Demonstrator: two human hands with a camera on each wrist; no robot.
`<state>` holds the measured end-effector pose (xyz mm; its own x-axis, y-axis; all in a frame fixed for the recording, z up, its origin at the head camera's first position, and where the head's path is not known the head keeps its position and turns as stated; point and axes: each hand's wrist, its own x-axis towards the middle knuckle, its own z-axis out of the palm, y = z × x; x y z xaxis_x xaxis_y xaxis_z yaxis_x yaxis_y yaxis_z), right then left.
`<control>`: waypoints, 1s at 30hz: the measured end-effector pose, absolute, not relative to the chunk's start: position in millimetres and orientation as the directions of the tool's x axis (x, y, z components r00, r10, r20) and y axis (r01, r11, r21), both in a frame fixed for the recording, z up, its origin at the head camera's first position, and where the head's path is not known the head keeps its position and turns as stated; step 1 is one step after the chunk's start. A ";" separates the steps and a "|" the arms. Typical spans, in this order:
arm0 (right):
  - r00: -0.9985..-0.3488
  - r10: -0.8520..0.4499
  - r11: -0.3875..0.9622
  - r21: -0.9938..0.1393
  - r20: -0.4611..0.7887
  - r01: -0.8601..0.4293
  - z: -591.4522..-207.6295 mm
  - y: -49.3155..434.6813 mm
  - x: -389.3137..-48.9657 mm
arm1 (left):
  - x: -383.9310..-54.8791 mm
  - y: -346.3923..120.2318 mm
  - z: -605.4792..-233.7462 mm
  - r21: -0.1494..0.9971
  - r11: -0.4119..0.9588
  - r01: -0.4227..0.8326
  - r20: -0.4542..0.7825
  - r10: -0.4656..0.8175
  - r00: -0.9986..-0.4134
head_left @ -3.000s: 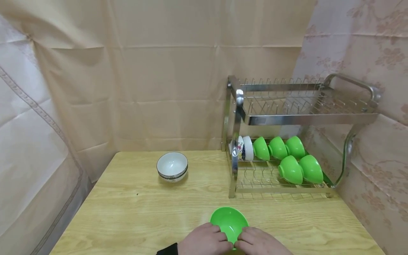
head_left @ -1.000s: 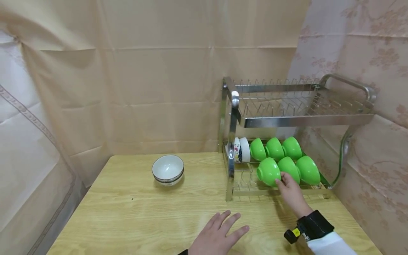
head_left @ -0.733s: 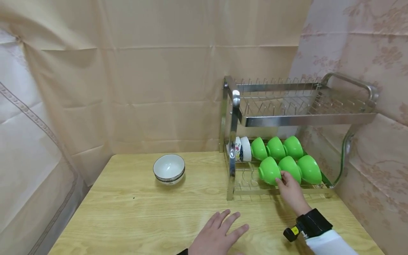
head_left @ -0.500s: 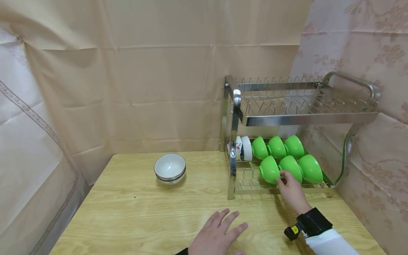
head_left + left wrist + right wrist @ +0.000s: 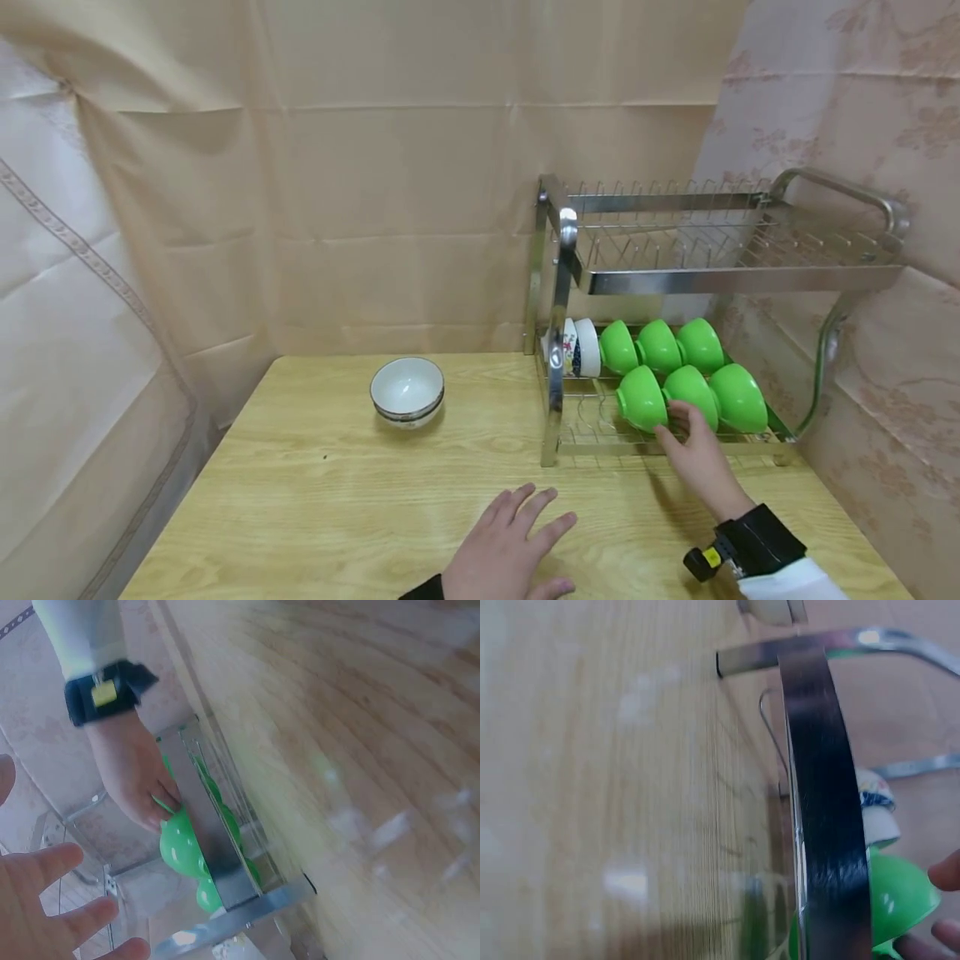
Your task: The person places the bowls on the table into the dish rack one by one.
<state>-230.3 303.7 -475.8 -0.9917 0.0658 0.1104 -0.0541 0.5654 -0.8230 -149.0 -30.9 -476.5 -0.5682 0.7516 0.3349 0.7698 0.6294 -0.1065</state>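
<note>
A green bowl [image 5: 642,398] stands on its side in the front row of the lower tier of the metal dish rack [image 5: 667,447], left of two other green bowls. My right hand [image 5: 701,458] is right at its rim, thumb and fingers spread apart around the edge. In the right wrist view that bowl [image 5: 900,896] shows behind the rack's front bar, with the thumb [image 5: 946,872] beside its rim. My left hand [image 5: 504,546] hovers over the near part of the table, fingers spread and holding nothing; its fingers [image 5: 56,862] also show in the left wrist view.
Two stacked white bowls [image 5: 407,392] with dark rims stand on the wooden table [image 5: 300,517] at left. Behind the front row, several green bowls [image 5: 658,346] and white patterned bowls [image 5: 587,348] fill the back row. The rack's upper tier [image 5: 735,281] overhangs them.
Three seconds ago both hands held the green bowl over the table; it now sits in the rack. Since half a second ago, the right thumb and fingers have loosened from its rim.
</note>
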 end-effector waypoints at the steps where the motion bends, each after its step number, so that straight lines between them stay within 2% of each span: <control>1: -0.990 0.072 0.567 -0.822 0.120 -0.058 -474.7 303.6 -226.7 | -149.7 -32.1 -476.1 -0.092 0.636 0.766 0.333 0.745 -0.578; 7: -0.977 0.069 0.676 -0.730 0.201 -0.102 -468.6 289.2 -198.3 | -155.2 -43.1 -472.2 -0.036 0.681 0.731 0.364 0.690 -0.625; 13: -0.946 -0.099 0.803 -0.536 0.310 -0.260 -472.2 259.6 -168.5 | -159.6 -53.3 -472.2 0.037 0.710 0.704 0.347 0.651 -0.675; 19: -0.903 -0.239 0.852 -0.369 0.357 -0.371 -480.6 241.9 -148.2 | -160.3 -57.8 -471.1 0.048 0.716 0.696 0.352 0.640 -0.683; 25: -0.885 -0.286 0.856 -0.317 0.369 -0.408 -486.6 237.3 -143.4 | -163.3 -59.4 -474.1 0.033 0.723 0.690 0.360 0.636 -0.683; 30: -0.870 -0.308 0.843 -0.314 0.384 -0.437 -493.5 234.3 -139.9 | -181.8 -72.6 -482.8 0.039 0.758 0.651 0.271 0.619 -0.737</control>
